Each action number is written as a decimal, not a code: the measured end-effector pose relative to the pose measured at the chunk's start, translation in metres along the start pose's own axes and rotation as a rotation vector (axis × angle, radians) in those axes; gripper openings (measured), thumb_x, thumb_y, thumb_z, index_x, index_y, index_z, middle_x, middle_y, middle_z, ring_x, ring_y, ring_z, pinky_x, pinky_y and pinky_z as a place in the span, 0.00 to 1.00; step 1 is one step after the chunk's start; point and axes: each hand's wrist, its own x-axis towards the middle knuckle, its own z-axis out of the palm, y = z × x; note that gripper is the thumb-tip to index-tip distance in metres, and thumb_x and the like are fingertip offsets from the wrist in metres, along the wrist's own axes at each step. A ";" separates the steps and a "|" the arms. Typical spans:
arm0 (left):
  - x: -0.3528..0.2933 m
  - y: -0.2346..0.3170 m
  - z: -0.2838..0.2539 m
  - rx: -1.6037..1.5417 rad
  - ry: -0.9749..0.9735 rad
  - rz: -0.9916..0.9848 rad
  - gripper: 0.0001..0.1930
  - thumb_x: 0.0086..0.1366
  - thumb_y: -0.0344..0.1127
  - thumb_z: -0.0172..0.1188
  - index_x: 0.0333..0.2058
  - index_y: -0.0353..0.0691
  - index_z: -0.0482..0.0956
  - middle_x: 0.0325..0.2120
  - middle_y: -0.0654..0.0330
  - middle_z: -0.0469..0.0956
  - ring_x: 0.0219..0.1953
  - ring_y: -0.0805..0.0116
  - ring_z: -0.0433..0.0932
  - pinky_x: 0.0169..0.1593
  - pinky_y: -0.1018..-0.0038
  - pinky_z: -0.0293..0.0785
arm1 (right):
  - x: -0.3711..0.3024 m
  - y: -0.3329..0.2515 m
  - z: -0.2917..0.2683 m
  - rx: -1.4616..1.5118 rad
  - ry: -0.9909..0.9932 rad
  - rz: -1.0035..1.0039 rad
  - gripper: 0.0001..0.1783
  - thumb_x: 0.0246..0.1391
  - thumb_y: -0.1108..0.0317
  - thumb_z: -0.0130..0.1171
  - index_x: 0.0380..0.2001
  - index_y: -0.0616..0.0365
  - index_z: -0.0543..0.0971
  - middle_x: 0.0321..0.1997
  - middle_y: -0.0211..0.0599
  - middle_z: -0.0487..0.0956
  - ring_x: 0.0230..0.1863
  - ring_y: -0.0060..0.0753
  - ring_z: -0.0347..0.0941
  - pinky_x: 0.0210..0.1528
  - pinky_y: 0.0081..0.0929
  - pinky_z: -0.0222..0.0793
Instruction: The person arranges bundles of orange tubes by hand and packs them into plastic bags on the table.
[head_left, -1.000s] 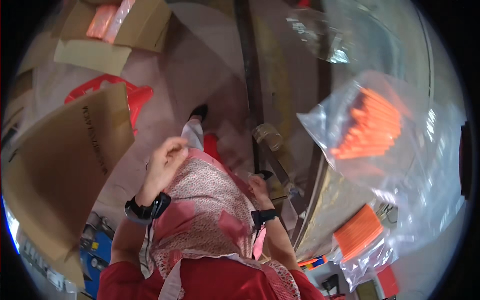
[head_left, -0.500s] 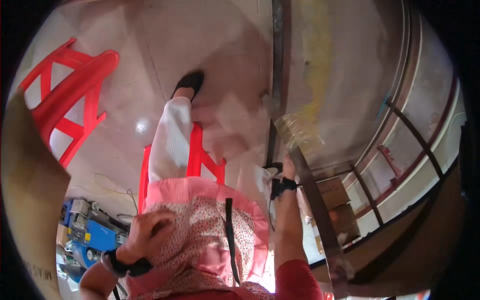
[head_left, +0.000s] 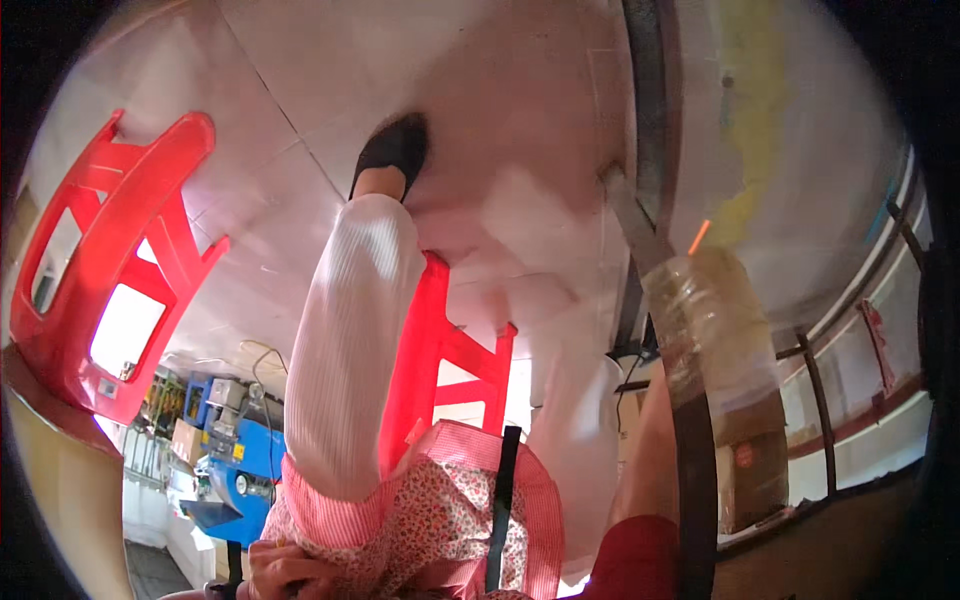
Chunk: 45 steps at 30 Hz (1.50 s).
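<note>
My left hand (head_left: 290, 572) lies on my floral apron (head_left: 440, 500), fingers curled; whether they pinch cloth, I cannot tell. A dark bar (head_left: 692, 480) (clear plastic (head_left: 705, 290) at its top) hides my right hand, so its fingers are unreadable. An orange stick (head_left: 699, 237) shows just past the plastic; a red stool (head_left: 410, 350) stands beside my leg (head_left: 350, 330).

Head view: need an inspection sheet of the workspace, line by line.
Surface: pale floor with seams; tabletop not identifiable.
Things at the hands: floral apron by the left hand; dark bar in front of the right forearm.
Clutter: clear plastic film at the bar; small orange piece.
Hands: left curled, hold unclear; right hidden.
Cables: thin cable near the blue machine.
Surroundings: red stool at left, another beside the trouser leg.
</note>
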 end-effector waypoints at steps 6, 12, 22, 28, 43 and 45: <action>0.018 0.006 -0.010 -0.056 -0.022 -0.011 0.11 0.52 0.28 0.64 0.36 0.37 0.78 0.27 0.56 0.80 0.26 0.60 0.80 0.33 0.71 0.76 | -0.005 0.018 0.011 0.077 -0.023 0.078 0.20 0.55 0.67 0.53 0.51 0.61 0.73 0.33 0.31 0.76 0.31 0.27 0.69 0.32 0.23 0.65; 0.018 0.005 -0.012 -0.067 -0.004 0.006 0.11 0.53 0.27 0.63 0.37 0.37 0.77 0.29 0.55 0.80 0.28 0.59 0.80 0.35 0.70 0.77 | -0.019 0.018 0.012 0.144 -0.066 0.114 0.20 0.55 0.67 0.53 0.51 0.60 0.72 0.31 0.30 0.75 0.27 0.26 0.68 0.29 0.23 0.65; -0.002 -0.007 -0.010 -0.133 0.135 0.098 0.11 0.55 0.25 0.60 0.39 0.37 0.76 0.32 0.55 0.80 0.31 0.59 0.80 0.37 0.70 0.76 | -0.050 -0.037 -0.038 0.246 -0.221 0.137 0.20 0.55 0.68 0.54 0.52 0.60 0.72 0.27 0.29 0.74 0.22 0.23 0.66 0.23 0.21 0.63; 0.008 -0.015 0.007 -0.105 0.218 0.165 0.06 0.59 0.25 0.57 0.37 0.38 0.75 0.28 0.58 0.78 0.25 0.67 0.76 0.30 0.72 0.72 | -0.101 -0.084 -0.108 0.291 -0.384 0.176 0.20 0.55 0.68 0.54 0.52 0.60 0.71 0.24 0.29 0.73 0.19 0.22 0.65 0.20 0.21 0.63; -0.043 -0.228 0.009 -0.458 -0.120 -0.213 0.18 0.71 0.45 0.43 0.36 0.42 0.79 0.26 0.63 0.78 0.26 0.75 0.72 0.29 0.74 0.70 | -0.301 0.065 -0.175 0.766 -0.391 0.012 0.14 0.55 0.70 0.52 0.45 0.57 0.76 0.33 0.32 0.77 0.33 0.28 0.75 0.35 0.27 0.73; -0.076 -0.343 0.045 -0.598 -0.176 -0.195 0.23 0.67 0.53 0.45 0.43 0.41 0.78 0.35 0.61 0.80 0.32 0.69 0.77 0.32 0.71 0.72 | -0.321 0.019 -0.164 0.685 -0.403 0.032 0.14 0.55 0.70 0.52 0.45 0.57 0.76 0.34 0.32 0.77 0.34 0.28 0.75 0.35 0.27 0.72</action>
